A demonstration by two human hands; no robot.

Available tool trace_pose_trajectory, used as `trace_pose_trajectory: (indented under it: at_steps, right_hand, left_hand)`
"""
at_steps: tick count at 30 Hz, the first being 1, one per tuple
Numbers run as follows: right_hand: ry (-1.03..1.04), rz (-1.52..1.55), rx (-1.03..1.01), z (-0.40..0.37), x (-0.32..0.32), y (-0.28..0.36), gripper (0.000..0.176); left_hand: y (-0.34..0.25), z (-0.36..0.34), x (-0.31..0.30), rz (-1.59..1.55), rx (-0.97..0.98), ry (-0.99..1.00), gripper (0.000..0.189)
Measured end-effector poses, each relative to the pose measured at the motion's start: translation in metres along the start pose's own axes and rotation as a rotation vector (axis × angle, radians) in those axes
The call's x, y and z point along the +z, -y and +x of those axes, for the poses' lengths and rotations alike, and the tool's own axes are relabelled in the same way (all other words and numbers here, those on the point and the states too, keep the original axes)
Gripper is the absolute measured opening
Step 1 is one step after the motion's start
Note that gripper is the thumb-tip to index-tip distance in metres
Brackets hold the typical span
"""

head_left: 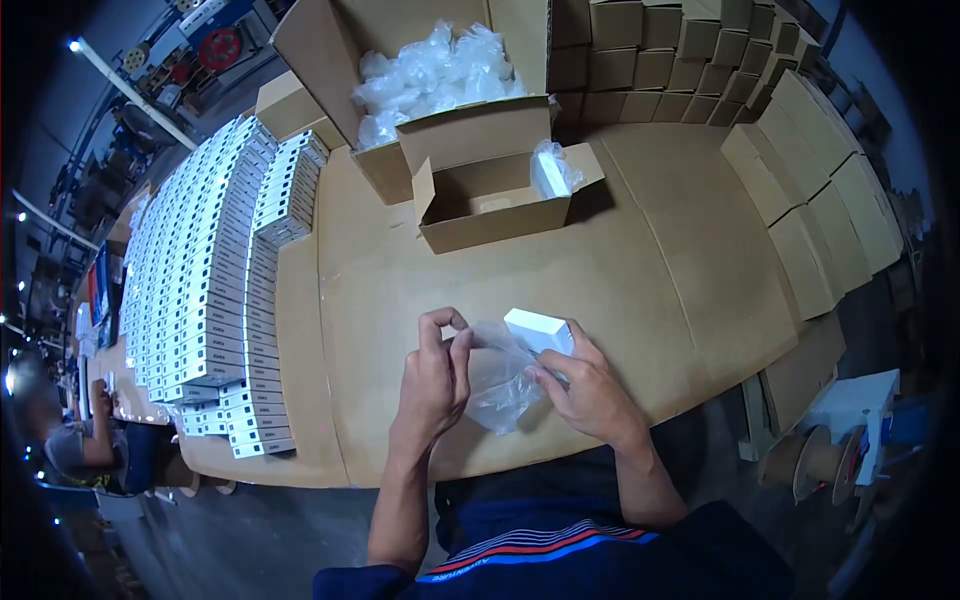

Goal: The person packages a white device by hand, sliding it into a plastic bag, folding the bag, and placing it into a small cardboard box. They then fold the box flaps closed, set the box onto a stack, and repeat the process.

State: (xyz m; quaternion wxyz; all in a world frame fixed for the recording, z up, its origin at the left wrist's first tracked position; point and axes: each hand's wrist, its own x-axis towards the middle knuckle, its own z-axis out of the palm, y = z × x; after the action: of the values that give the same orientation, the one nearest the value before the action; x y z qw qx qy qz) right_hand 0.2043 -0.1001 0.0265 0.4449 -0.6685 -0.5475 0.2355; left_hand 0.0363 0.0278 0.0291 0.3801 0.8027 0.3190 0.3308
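Two hands meet at one clear bag: the left hand pinches its edge, and the right hand grips a white box lying crosswise, touching the bag, just right of the left fingers.

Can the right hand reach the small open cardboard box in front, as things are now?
Probably yes: only flat table surface lies between the right hand and the open cardboard box. However, that hand is busy holding a white box.

The left hand pinches with thumb and fingertips, the right hand curled closed just beside it.
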Motion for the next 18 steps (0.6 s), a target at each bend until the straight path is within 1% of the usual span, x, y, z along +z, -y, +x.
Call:
trace_pose_trajectory:
  at_steps: [1,2,4,5,8,9,10,12,15,18]
  right_hand:
    - [0.021,0.002,0.019,-0.001,-0.002,0.000,0.016]
    - [0.041,0.005,0.038,-0.002,-0.004,0.000,0.017]
    - [0.005,-0.023,0.027,-0.004,-0.006,-0.006,0.018]
    - [-0.014,-0.038,0.021,-0.004,-0.005,-0.008,0.018]
    - [-0.152,-0.070,0.032,-0.004,-0.003,-0.013,0.020]
    - [-0.176,-0.057,0.027,-0.003,-0.002,-0.014,0.021]
    - [-0.199,-0.043,0.019,-0.002,-0.002,-0.014,0.021]
    - [-0.238,-0.010,0.007,0.001,0.000,-0.015,0.023]
    - [-0.135,-0.008,0.011,0.003,0.001,-0.013,0.024]
    - [-0.117,0.103,-0.017,0.002,-0.002,-0.018,0.020]
  left_hand:
    - [-0.009,0.005,-0.009,0.062,-0.048,0.052,0.020]
    - [-0.006,0.007,-0.010,0.010,-0.075,-0.001,0.020]
    - [0.005,0.011,-0.009,-0.096,-0.123,-0.109,0.019]
    - [0.012,0.009,-0.015,-0.209,-0.279,-0.116,0.026]
    - [0.027,0.009,0.005,-0.511,-0.003,-0.456,0.047]
    - [0.033,-0.001,0.005,-0.623,-0.116,-0.326,0.064]
    - [0.032,-0.008,0.013,-0.787,-0.184,-0.274,0.078]
    - [0.018,-0.022,0.021,-0.843,-0.278,-0.045,0.077]
    - [0.016,-0.023,0.029,-0.624,-0.277,0.078,0.068]
    - [0.014,-0.022,0.030,-0.647,-0.307,-0.003,0.061]
